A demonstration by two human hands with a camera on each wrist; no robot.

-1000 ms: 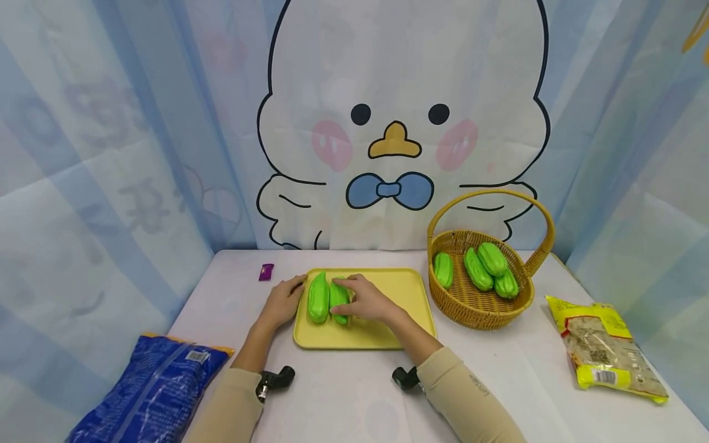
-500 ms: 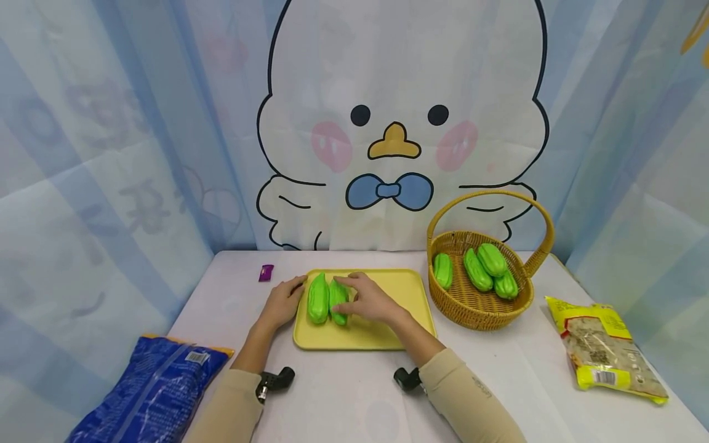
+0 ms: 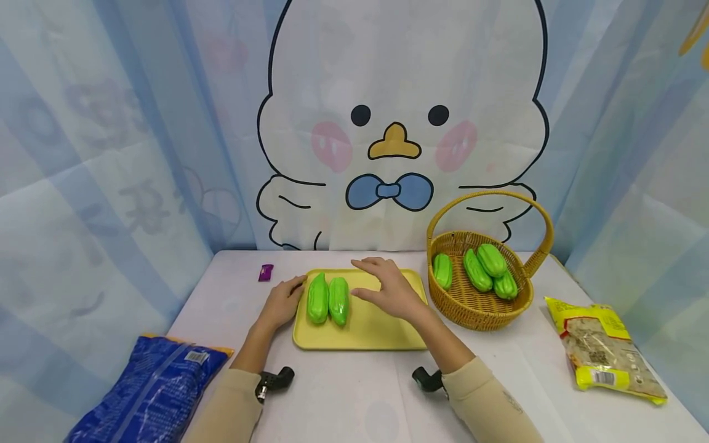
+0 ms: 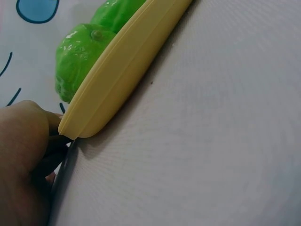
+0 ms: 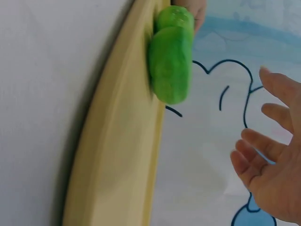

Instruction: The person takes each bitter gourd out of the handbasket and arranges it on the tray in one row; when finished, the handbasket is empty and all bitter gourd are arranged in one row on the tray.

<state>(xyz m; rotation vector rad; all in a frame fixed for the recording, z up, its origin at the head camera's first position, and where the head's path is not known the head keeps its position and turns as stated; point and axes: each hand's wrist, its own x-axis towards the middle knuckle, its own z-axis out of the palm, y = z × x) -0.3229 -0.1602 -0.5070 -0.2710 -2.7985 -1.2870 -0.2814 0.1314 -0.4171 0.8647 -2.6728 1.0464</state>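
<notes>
Two green ridged gourd-like vegetables, a left one (image 3: 318,299) and a right one (image 3: 339,301), lie side by side on the left part of a yellow tray (image 3: 382,329). My left hand (image 3: 282,301) rests against the tray's left rim; in the left wrist view its fingers are partly hidden behind the tray's corner. Above the tray, just right of the gourds, my right hand (image 3: 392,290) has its fingers spread and holds nothing. From the right wrist view, a gap separates that hand (image 5: 277,155) from the nearer gourd (image 5: 170,66).
A wicker basket (image 3: 476,317) with several similar green gourds stands right of the tray. Farther right lies a yellow-ended bag (image 3: 606,351). At the left is a blue bag (image 3: 152,391), and a small purple packet (image 3: 266,272) sits behind my left hand.
My right hand has let go of the right gourd and moved up and to the right, its fingers spreading. The gourd stays beside the other one. My left hand has not moved.
</notes>
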